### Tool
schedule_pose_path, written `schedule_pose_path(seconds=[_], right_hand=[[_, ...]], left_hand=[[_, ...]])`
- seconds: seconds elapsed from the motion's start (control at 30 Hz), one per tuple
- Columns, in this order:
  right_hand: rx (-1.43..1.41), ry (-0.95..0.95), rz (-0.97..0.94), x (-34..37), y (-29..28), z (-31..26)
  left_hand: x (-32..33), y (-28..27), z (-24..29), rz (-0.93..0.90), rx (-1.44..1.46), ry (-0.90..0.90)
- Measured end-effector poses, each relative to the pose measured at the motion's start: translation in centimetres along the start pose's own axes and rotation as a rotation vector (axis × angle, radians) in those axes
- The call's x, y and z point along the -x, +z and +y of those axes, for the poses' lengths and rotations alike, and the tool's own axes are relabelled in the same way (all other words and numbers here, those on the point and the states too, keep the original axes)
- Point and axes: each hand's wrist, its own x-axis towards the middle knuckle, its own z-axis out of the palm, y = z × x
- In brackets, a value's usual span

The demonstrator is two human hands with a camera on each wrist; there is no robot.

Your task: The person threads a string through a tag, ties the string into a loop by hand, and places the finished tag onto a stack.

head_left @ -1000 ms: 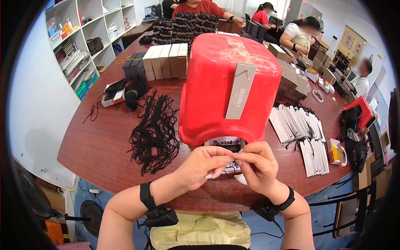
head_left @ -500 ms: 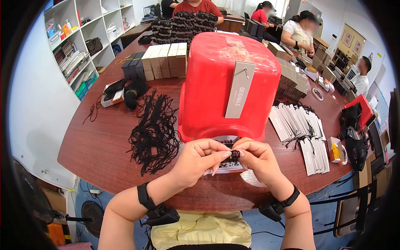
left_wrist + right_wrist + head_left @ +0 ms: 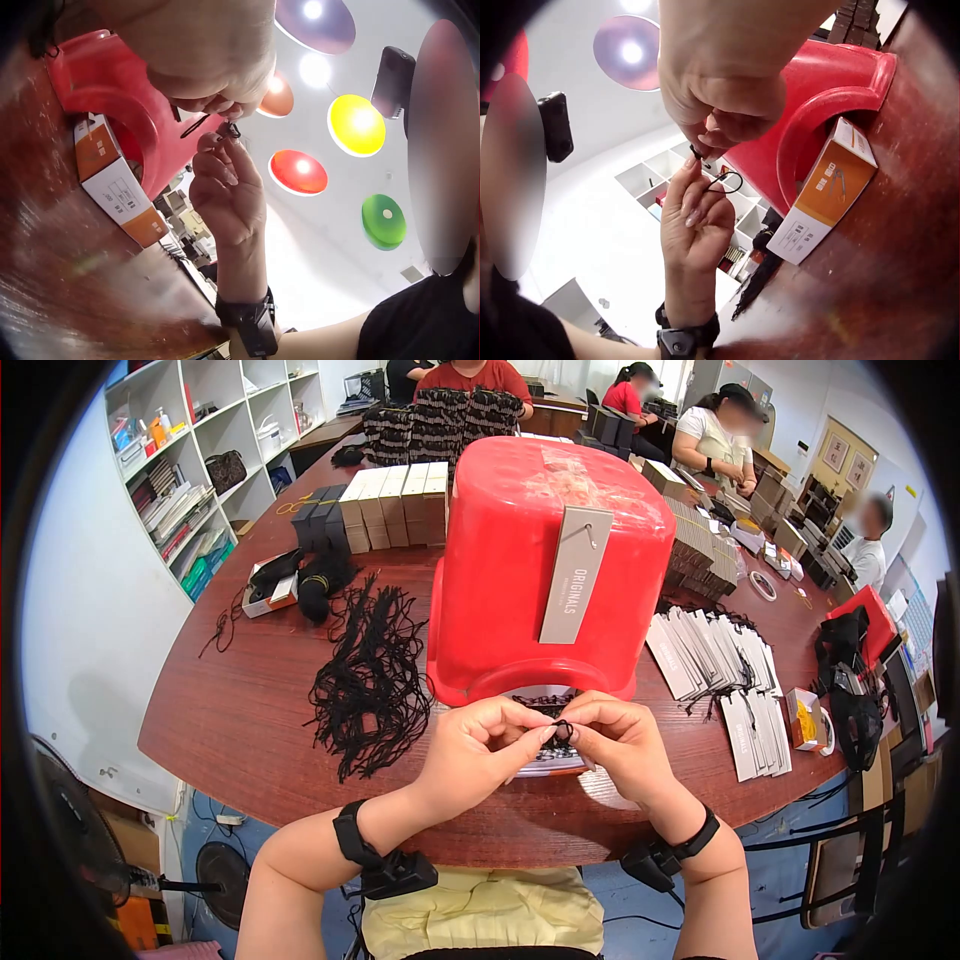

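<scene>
A dark-red surface (image 3: 250,700) carries an upturned red bin (image 3: 505,580). A heap of black cords (image 3: 370,685) lies left of it, and a white-and-orange box (image 3: 825,191) pokes from its opening. Before that opening the left hand (image 3: 470,755) and right hand (image 3: 625,750) meet — each grip narrow, fingertips pinching one small looped cord (image 3: 564,729) between them.
</scene>
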Motion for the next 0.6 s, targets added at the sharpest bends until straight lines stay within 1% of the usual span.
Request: schedule_pose_path(seconds=[0.07,0.13,0.17,0.2,0.23,0.3,0.33,0.37,0.4,0.43,0.47,0.5,0.53,0.57,0.6], right_hand=[[0.000,0.015,0.008,0.02,0.12,-0.18],[0.000,0.029,0.015,0.03,0.13,-0.19],[0.077,-0.020,0.022,0.02,0.09,-0.10],[0.155,-0.070,0.029,0.00,0.05,-0.01],[0.155,-0.070,0.029,0.01,0.03,0.09],[0.242,-0.146,0.053,0.04,0.01,0.20],[0.243,-0.146,0.053,0.08,0.00,0.03],[0.319,-0.167,0.048,0.15,0.00,-0.28],[0.396,-0.187,0.043,0.18,0.00,-0.45],[0.396,-0.187,0.043,0.14,0.02,-0.45],[0.432,-0.229,0.062,0.10,0.05,-0.44],[0.469,-0.271,0.082,0.05,0.09,-0.42],[0.469,-0.271,0.083,0.03,0.14,-0.45],[0.468,-0.284,0.095,0.02,0.18,-0.50],[0.467,-0.296,0.108,0.03,0.20,-0.57]], left_hand=[[0.05,0.01,-0.07,0.005,-0.046,0.026],[0.07,-0.09,-0.18,0.012,-0.176,0.085],[0.08,-0.12,-0.14,0.012,-0.176,0.084],[0.07,-0.14,-0.08,0.016,-0.252,0.120],[0.06,-0.15,-0.02,0.020,-0.328,0.156],[0.04,-0.07,0.05,0.016,-0.343,0.179],[0.03,-0.02,0.09,0.012,-0.357,0.201],[0.04,0.04,0.11,0.012,-0.357,0.201],[0.08,0.11,0.15,0.051,-0.287,0.116],[0.12,0.16,0.20,0.090,-0.216,0.030],[0.16,0.09,0.31,0.090,-0.216,0.030],[0.22,-0.05,0.45,0.049,-0.245,0.022],[0.25,-0.11,0.53,0.008,-0.275,0.014],[0.32,-0.01,0.52,0.006,-0.274,0.014],[0.46,0.17,0.44,-0.006,-0.235,0.053]])
